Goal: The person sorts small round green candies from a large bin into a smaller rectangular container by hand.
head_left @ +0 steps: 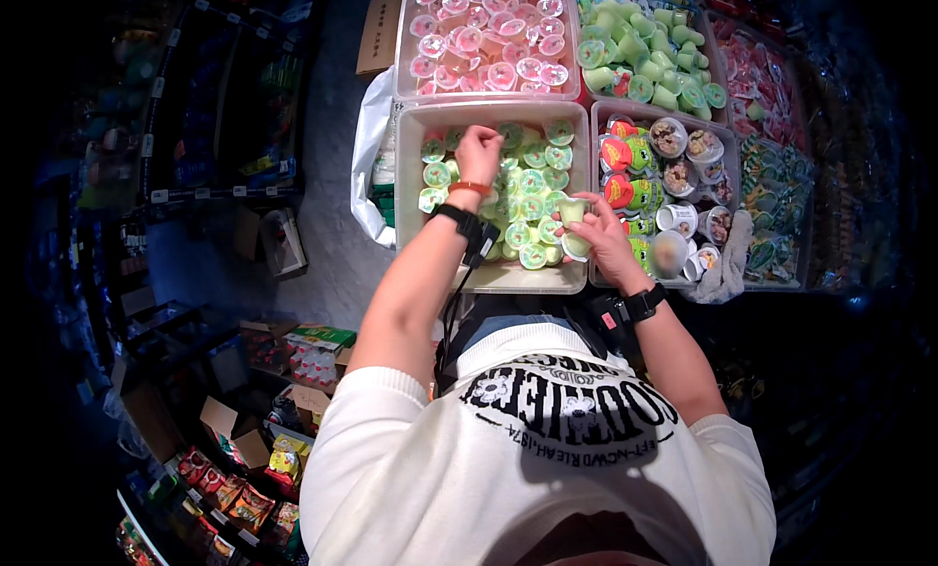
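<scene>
In front of me stands a translucent plastic bin (420, 265) with many small jelly cups (531, 206), pale green with printed round lids. My left hand (478, 157) is over the far middle of this bin, its fingers curled together; whatever they may hold is hidden. At the bin's right edge my right hand (608, 241) grips jelly cups (574, 212), at least two by the look of it, one above the other. The upper cup lies tilted on its side, its pale green body showing between the fingers and thumb.
Beyond stand a bin of pink jelly cups (501, 75) and a bin of green cups (647, 53). To the right, a bin holds red-and-green packs (618, 191) and white tubs (680, 179). A white bag (374, 165) hangs at the left; snack packs (249, 504) lie lower left.
</scene>
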The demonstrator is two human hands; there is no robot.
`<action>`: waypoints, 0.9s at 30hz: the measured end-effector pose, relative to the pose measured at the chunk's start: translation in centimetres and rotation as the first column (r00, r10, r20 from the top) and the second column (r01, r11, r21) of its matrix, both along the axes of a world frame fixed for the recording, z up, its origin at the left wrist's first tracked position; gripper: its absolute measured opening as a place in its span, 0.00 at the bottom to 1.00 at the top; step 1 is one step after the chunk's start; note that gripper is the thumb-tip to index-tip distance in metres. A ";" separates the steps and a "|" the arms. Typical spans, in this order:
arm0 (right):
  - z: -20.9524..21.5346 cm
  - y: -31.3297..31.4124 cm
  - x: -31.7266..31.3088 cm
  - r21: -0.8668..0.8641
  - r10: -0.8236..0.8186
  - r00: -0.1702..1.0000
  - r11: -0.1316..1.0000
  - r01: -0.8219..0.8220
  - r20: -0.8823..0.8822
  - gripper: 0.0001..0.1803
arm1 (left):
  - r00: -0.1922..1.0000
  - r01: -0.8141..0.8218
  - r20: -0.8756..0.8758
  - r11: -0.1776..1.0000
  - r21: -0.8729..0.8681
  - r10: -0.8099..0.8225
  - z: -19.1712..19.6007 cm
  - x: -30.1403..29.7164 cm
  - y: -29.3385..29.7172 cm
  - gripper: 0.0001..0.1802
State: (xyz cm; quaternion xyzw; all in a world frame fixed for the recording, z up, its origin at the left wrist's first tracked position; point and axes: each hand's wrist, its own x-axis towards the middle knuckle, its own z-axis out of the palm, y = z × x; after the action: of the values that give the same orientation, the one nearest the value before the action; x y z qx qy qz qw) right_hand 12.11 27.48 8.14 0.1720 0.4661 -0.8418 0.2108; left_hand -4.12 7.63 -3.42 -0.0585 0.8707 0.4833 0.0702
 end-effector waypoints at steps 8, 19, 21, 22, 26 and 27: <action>-1.0 -3.2 -1.1 0.546 0.122 0.967 0.837 0.021 -0.223 0.25 | 0.596 0.390 0.406 0.691 0.608 -0.693 11.4 5.9 -0.1 0.23; -2.6 -4.5 -1.6 0.687 0.116 0.971 0.724 0.060 -0.207 0.37 | 0.919 0.036 0.326 0.873 0.487 -0.221 7.0 3.1 -4.4 0.05; -3.4 -4.1 -1.3 0.663 0.121 0.971 0.747 0.048 -0.207 0.35 | 0.991 -0.083 0.123 0.961 0.262 0.052 6.0 0.9 -5.7 0.04; -3.3 -4.0 -1.1 0.649 0.119 0.974 0.760 0.035 -0.193 0.33 | 0.982 -0.191 0.026 0.972 0.140 0.189 6.0 0.2 -6.1 0.04; -2.7 -4.0 -0.6 0.567 0.090 0.986 0.824 0.006 -0.140 0.27 | 0.943 -0.165 -0.328 0.940 -0.298 0.062 2.1 -1.4 -7.3 0.05; -2.8 -3.9 -0.5 0.574 0.093 0.980 0.818 0.026 -0.177 0.25 | 0.940 -0.183 -0.336 0.923 -0.338 0.063 2.4 -1.5 -6.8 0.06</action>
State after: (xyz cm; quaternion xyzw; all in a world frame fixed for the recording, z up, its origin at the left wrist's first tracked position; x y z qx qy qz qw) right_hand 11.61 23.63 5.34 0.1349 0.7193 -0.6713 0.1171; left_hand -5.63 0.85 -1.06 -0.0467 0.9393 0.3201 -0.1143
